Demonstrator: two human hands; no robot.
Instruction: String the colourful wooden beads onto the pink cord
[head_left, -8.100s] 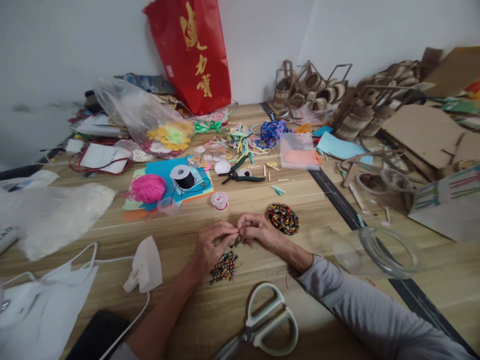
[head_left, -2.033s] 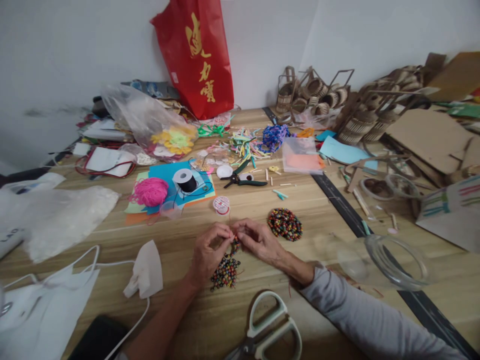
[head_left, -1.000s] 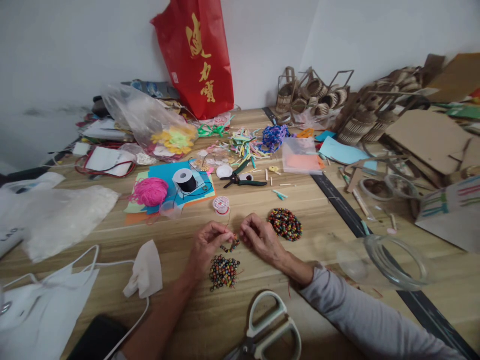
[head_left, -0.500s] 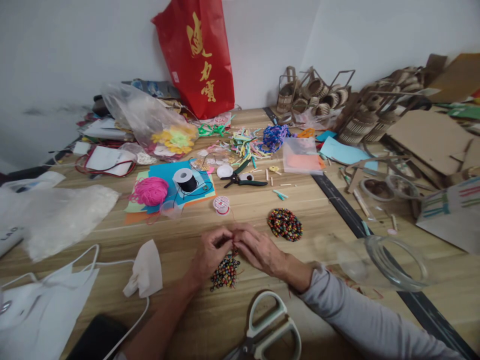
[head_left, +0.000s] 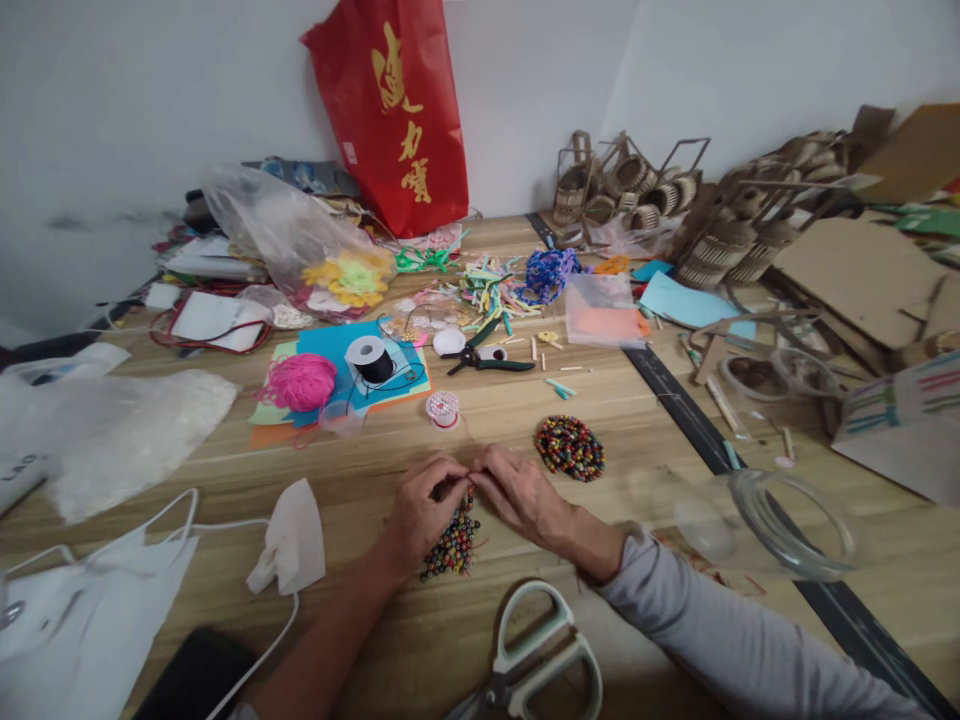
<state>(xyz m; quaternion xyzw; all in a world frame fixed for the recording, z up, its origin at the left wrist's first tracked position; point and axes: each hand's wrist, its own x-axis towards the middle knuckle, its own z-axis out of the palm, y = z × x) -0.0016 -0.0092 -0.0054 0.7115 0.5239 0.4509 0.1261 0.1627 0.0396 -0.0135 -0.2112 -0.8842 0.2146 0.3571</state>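
Note:
My left hand [head_left: 426, 508] and my right hand [head_left: 526, 497] meet fingertip to fingertip over the middle of the table. Both are closed in a pinch on a thin red thread, mostly hidden by the fingers. Just below hangs or lies a patch of multicoloured beadwork [head_left: 452, 547], partly covered by my left hand. A faint line of thread runs up toward a small spool [head_left: 442, 409] with a pink-and-white dotted top. To the right of my hands lies a coil of strung coloured beads [head_left: 570, 448].
Scissors with pale handles [head_left: 538, 640] lie near the front edge. Dark-handled pliers [head_left: 487, 358], a black thread spool [head_left: 370, 361] and pink yarn [head_left: 301, 382] sit farther back. A clear tubing coil [head_left: 795, 525] is right; a white cable [head_left: 270, 640] runs left.
My right fingers have drawn slightly back from over the left ones, so the fingertips now meet side by side. The beadwork shows a little more between the hands.

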